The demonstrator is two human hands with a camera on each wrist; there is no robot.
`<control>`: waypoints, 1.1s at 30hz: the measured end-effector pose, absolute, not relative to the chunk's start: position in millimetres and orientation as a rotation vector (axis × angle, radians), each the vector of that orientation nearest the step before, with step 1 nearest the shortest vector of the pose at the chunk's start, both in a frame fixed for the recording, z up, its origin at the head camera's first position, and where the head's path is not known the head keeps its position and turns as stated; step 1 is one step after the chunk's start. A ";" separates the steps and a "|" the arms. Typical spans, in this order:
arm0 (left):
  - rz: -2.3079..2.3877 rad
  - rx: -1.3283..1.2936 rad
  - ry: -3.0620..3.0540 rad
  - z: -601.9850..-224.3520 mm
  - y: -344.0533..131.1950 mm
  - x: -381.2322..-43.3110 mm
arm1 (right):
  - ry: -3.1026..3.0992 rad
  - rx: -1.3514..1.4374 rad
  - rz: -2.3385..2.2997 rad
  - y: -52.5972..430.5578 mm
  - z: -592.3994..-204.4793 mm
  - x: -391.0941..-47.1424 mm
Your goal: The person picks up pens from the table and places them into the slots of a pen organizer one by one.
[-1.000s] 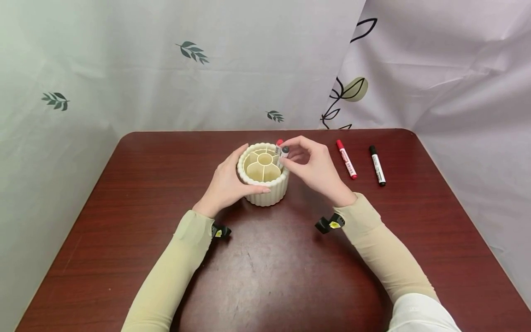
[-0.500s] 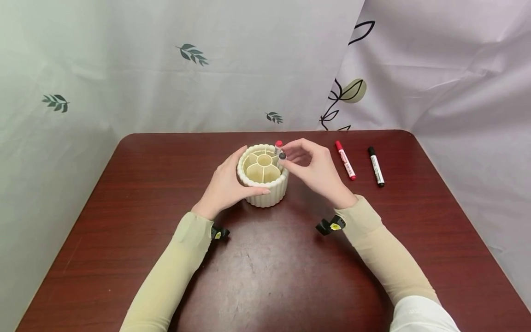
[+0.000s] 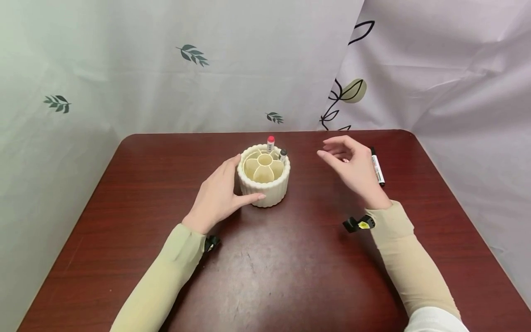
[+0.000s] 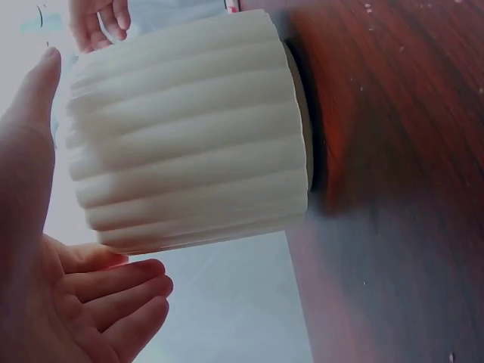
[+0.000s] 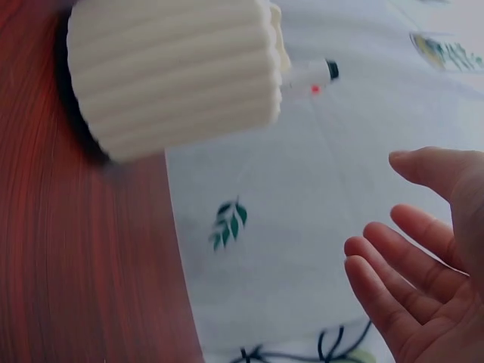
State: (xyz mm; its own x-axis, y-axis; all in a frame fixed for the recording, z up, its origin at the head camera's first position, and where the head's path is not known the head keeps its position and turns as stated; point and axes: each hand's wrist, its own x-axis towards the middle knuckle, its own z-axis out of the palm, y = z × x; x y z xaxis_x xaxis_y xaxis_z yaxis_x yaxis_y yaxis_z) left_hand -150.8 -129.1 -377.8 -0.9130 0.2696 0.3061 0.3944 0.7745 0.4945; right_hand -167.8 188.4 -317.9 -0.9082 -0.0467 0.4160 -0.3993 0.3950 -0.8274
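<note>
A cream ribbed round pen holder (image 3: 267,193) with several compartments stands on the table. Two markers stand in it: a red-tipped marker (image 3: 270,144) at the back and a black-tipped marker (image 3: 283,155) at the back right. My left hand (image 3: 215,193) lies along the holder's left side, thumb across its front; in the left wrist view the index finger (image 4: 91,257) touches the wall and the other fingers are extended. My right hand (image 3: 352,166) is off to the right of the holder, fingers loosely bent and holding nothing, and hides most of a red marker (image 3: 345,160).
A black-and-white marker (image 3: 377,168) lies on the dark red wooden table (image 3: 269,267), just right of my right hand. A pale curtain (image 3: 228,92) with leaf prints hangs behind the table.
My right hand let go of the black-tipped marker and moved right. The holder turned counterclockwise, its red-tipped marker shifting left. My left hand slid slightly down and left, its grip loosened.
</note>
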 end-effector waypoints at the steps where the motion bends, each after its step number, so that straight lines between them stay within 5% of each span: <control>1: -0.823 -0.520 -2.745 -377.6 -129.4 -149.7 | -2.338 0.367 1.509 192.7 -318.8 -168.0; 33: -1.311 -0.533 -2.702 -385.9 -113.0 -177.9 | -2.531 0.053 1.263 272.4 -357.1 -192.4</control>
State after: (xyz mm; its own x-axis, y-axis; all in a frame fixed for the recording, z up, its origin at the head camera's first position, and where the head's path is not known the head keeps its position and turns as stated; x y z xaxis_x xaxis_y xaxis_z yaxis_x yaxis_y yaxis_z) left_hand -177.9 -113.0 -385.9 -0.9349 0.2693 0.2313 0.3483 0.5705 0.7438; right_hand -192.4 272.4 -357.1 -0.9510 0.1043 0.2912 -0.1700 0.6102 -0.7738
